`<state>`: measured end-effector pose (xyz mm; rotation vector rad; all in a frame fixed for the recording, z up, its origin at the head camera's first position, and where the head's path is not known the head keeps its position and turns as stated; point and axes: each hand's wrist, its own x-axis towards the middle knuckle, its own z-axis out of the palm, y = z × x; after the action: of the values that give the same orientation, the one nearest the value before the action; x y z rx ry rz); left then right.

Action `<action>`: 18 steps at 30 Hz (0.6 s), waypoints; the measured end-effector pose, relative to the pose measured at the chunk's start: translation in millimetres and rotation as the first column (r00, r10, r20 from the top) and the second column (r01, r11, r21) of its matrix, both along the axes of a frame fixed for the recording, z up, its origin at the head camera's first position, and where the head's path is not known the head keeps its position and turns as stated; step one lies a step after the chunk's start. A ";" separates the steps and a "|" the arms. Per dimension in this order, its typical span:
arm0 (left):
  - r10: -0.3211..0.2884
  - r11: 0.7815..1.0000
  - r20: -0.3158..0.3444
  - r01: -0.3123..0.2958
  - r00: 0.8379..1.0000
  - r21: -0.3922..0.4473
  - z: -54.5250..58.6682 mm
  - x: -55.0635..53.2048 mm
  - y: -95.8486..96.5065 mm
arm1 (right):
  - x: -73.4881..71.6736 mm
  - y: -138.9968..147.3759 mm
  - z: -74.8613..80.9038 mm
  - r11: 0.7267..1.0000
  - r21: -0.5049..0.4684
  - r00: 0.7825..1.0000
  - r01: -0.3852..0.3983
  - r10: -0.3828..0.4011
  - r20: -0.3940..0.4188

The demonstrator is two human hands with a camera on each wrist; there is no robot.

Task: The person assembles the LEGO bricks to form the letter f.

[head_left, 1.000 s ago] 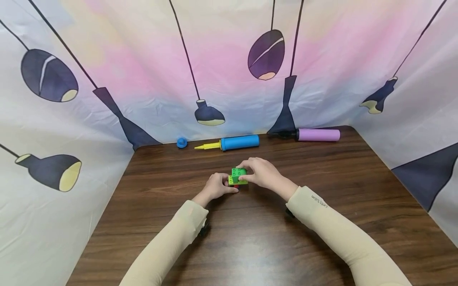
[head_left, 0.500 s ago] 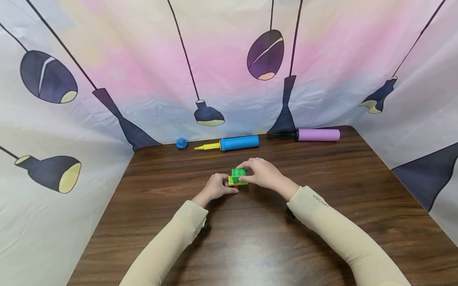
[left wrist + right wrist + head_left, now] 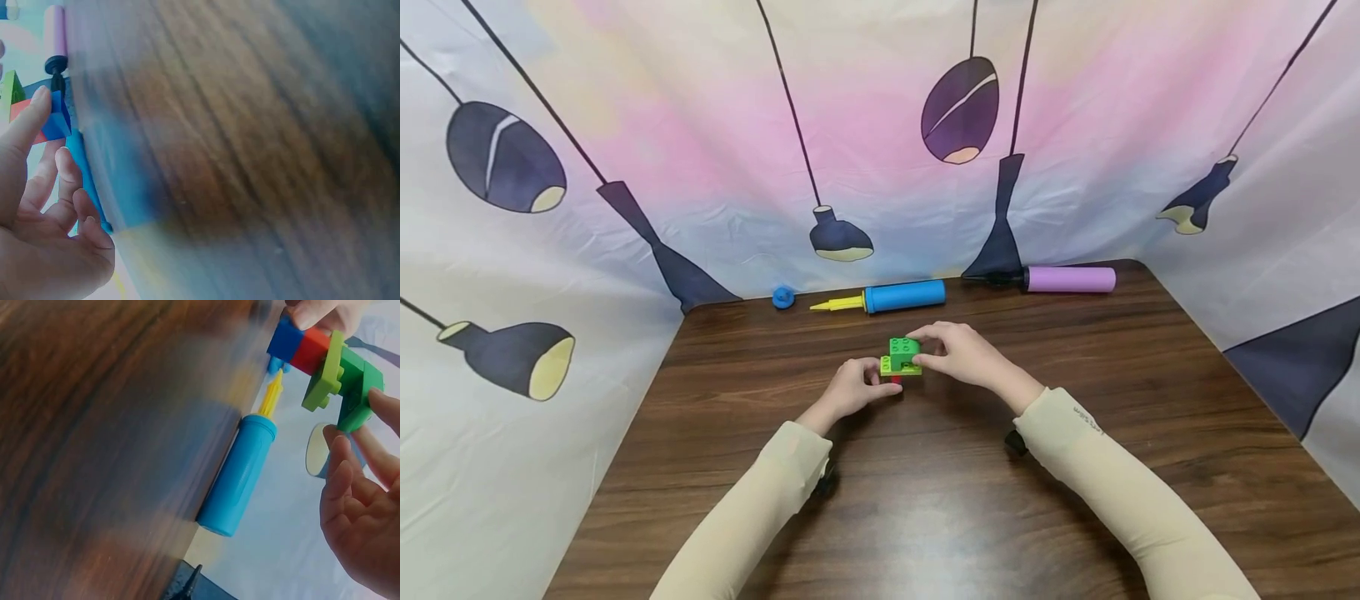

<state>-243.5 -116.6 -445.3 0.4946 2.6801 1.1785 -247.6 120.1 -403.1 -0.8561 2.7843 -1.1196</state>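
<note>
Between the hands is a stack of toy building blocks: a blue block [image 3: 284,339] at the bottom, a red block [image 3: 310,350] over it, then a wider lime block [image 3: 886,365]. A green block [image 3: 900,346] with a curved side tops it. My left hand [image 3: 850,388] pinches the lower part, its thumb across the red and blue blocks in the left wrist view. From the other side my right hand [image 3: 964,357] pinches the green block between thumb and fingers. In the head view the blue block is hidden.
Along the back edge of the brown wooden table [image 3: 925,483] lie a blue hand pump [image 3: 905,296] with a yellow nozzle, a lilac hand pump [image 3: 1070,279] and a small blue object [image 3: 783,297]. A fabric backdrop [image 3: 700,108] printed with lamps hangs behind.
Both hands and the block stack have shifted slightly away, up in the head view. My right hand has eased a little rightward, leaving more of the green block showing.
</note>
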 end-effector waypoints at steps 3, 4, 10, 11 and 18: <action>-0.012 1.000 -0.003 0.012 1.000 0.025 5.4 3.0 0.0 | -1.6 5.4 0.5 1.000 -0.026 1.000 0.017 -0.016 0.005; -0.020 0.999 -0.006 0.020 1.000 0.032 7.2 4.2 0.3 | -2.0 6.9 0.8 0.999 -0.036 1.000 0.023 -0.023 0.008; -0.049 0.995 -0.013 0.050 0.999 0.083 17.5 13.2 6.1 | -2.3 14.3 2.0 0.994 -0.086 0.997 0.074 -0.071 0.042; -0.047 0.995 -0.015 0.048 0.999 0.086 19.0 14.8 7.7 | -1.8 15.5 2.3 0.993 -0.086 0.996 0.081 -0.078 0.043; -0.014 0.996 -0.005 0.015 1.000 0.082 27.5 24.4 13.7 | 4.4 18.8 6.9 0.988 -0.069 0.990 0.136 -0.132 0.056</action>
<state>-219.1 -102.9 -417.8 0.5288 2.6358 1.2896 -243.2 138.9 -396.2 -0.6433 2.8115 -1.2494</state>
